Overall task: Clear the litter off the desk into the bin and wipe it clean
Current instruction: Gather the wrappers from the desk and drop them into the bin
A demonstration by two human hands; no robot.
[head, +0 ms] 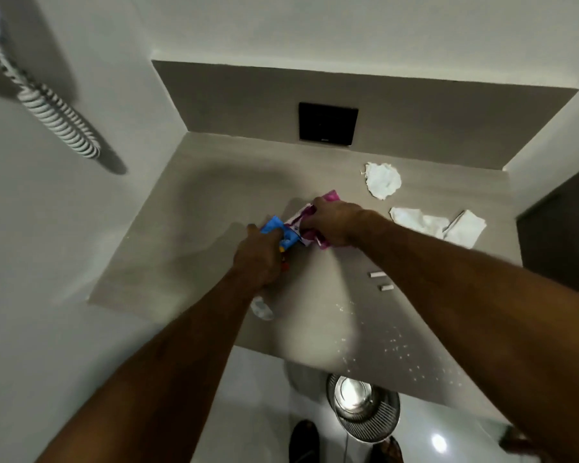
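Note:
My left hand (259, 259) grips a blue snack wrapper (278, 230) over the middle of the grey desk (181, 235). Right beside it, my right hand (331, 223) is closed on a pink wrapper (330, 197); the two wrappers touch. A crumpled white tissue (383, 179) lies at the back right, and a flat white cloth or paper (448, 227) lies to the right of my hands. Two short white stubs (380, 280) and scattered white crumbs (398, 345) lie near the front right. A clear plastic scrap (261, 309) peeks out under my left wrist. A metal mesh bin (365, 409) stands on the floor below the desk's front edge.
A black wall plate (328, 121) sits on the back panel above the desk. White walls close in the desk on the left and back. A coiled striped cord (57, 118) hangs at upper left. Dark shoes (303, 441) stand on the glossy floor beside the bin.

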